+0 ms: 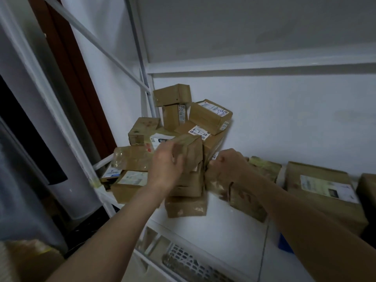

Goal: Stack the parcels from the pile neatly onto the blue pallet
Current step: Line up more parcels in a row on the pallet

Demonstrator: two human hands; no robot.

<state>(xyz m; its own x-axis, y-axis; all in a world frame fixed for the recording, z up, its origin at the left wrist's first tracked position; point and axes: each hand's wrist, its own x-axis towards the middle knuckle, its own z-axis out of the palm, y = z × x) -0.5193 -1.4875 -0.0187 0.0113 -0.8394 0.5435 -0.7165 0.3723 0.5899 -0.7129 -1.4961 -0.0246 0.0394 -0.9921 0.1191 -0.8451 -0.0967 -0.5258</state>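
Both forearms reach in from the bottom edge toward the pile of parcels (183,127) in the corner of a white shelf (234,212). Left hand (164,165) curls round the side of a brown parcel (191,151) at the pile's front. Right hand (227,165) is fisted beside it; whether it grips anything cannot be told. More boxes (317,186) line the wall to the right, above a glimpse of blue pallet (284,244).
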